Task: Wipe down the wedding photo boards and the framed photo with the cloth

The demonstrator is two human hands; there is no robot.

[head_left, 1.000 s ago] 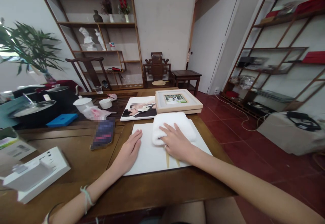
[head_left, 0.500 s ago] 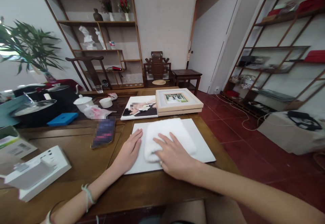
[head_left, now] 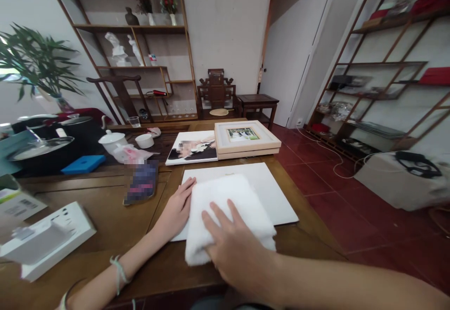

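Observation:
A folded white towel lies over the near part of a flat white board, its near edge hanging past the board's front edge. My right hand grips the towel from the near side, fingers spread across its top and thumb hidden. Flat on the board's left edge rests my left hand, fingers stretched out, close beside the towel and holding nothing. Behind the board are a photo panel and a pale wooden frame with a small picture, stacked on another similar piece.
Left on the wooden table are a phone-like item partly blurred out, a white power strip, a blue box, a teapot and a dark pot. The table's right edge borders the red tiled floor.
My right hand has drawn the towel toward me and slightly left, so it now overhangs the board's near edge. My left hand has stayed on the board.

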